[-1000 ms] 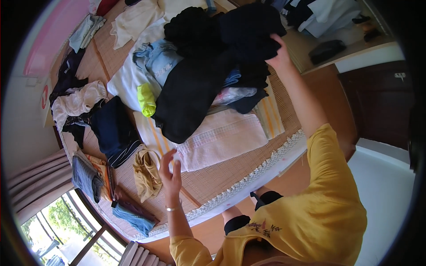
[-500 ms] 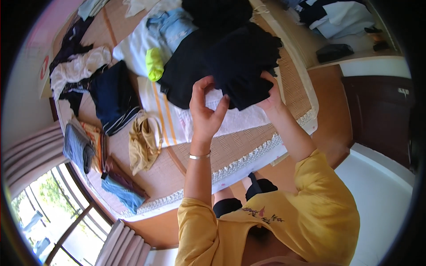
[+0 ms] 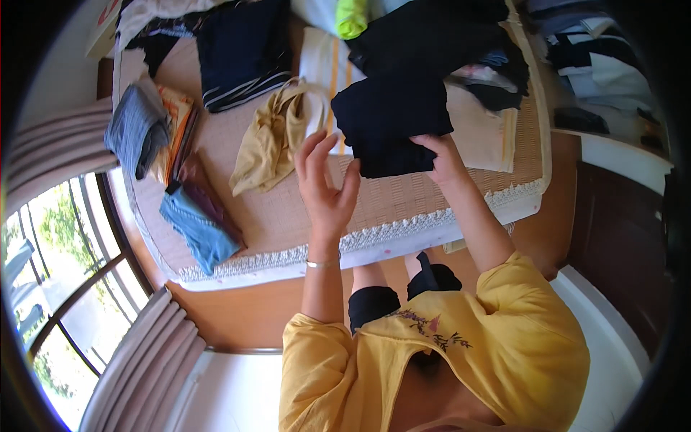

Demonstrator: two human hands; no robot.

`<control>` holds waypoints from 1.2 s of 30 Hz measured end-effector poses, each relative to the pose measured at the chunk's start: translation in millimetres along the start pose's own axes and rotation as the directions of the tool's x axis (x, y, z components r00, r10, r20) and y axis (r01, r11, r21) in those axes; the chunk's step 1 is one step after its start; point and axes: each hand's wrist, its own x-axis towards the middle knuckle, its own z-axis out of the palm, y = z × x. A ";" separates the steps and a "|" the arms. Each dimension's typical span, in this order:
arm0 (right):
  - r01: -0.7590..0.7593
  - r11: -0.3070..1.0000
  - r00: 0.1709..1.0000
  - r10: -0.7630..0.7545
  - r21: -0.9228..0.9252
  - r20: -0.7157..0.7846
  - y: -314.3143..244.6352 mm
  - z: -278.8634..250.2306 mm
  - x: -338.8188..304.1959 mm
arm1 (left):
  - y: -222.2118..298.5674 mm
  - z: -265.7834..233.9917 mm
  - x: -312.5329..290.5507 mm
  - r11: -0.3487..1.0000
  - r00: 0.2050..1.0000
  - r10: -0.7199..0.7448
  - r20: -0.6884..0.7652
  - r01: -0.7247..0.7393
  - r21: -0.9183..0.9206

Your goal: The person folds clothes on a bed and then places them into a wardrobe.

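A folded black garment [image 3: 392, 122] is held up over the near side of the bed. My right hand [image 3: 440, 153] grips its lower right corner, thumb on top and the other fingers hidden beneath. Just off its left edge, my left hand [image 3: 324, 183] has its fingers spread and nothing in them. Behind the folded piece lies more black clothing [image 3: 425, 36], with a neon yellow rolled cloth [image 3: 351, 18] beside it. A tan strappy top [image 3: 270, 137] rests to the left of my left hand.
The bed [image 3: 266, 216] has a woven mat and a lace-trimmed near edge. On its left lie folded blue jeans [image 3: 198, 227], a grey-blue folded garment [image 3: 137, 129] and a navy garment [image 3: 241, 54]. At the far right, clothes [image 3: 608, 75] fill a shelf. A window [image 3: 65, 273] stands lower left.
The black garment is now a smaller, squarer bundle. My left hand has come away from it with fingers apart, while my right hand keeps hold. The whole view has shifted, so the bed appears higher.
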 end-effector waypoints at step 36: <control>-0.067 0.446 0.988 0.151 -0.893 0.001 229.2 139.4 61.7 | -275.4 -170.4 18.5 0.409 0.446 -0.878 -0.173 0.511 -0.756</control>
